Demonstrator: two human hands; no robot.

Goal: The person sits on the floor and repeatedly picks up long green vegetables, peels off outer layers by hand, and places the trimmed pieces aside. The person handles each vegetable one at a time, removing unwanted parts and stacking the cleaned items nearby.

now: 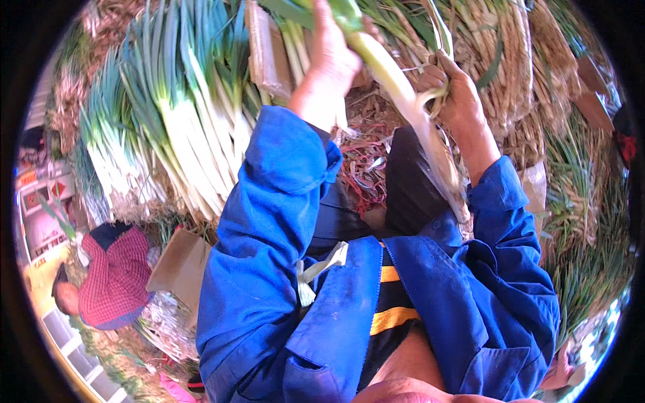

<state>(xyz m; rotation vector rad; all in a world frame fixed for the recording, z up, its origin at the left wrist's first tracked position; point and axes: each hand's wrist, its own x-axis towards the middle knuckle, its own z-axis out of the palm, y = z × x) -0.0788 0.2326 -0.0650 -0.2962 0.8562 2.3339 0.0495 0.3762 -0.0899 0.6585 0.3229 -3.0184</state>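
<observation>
A large green onion (398, 88) slants down across my lap, its green top at the upper edge and its dirty root end near my right sleeve. My left hand (335, 55) is closed around it where the green meets the white stem. To the right of the stem, my right hand (456, 93) pinches a strip of outer leaf (434, 95) that curls away from the white part. To the left of my left arm lies a thick row of green onions (201, 136) with clean white stems.
Unpeeled onion bundles (504, 60) with dry husks lie at upper right. Red twine and scraps (365, 166) cover the ground between my knees. A cardboard piece (179, 267) lies at left, beside another person (113, 282) in a checked top, bending. A wrapped block (269, 55) stands near my left wrist.
</observation>
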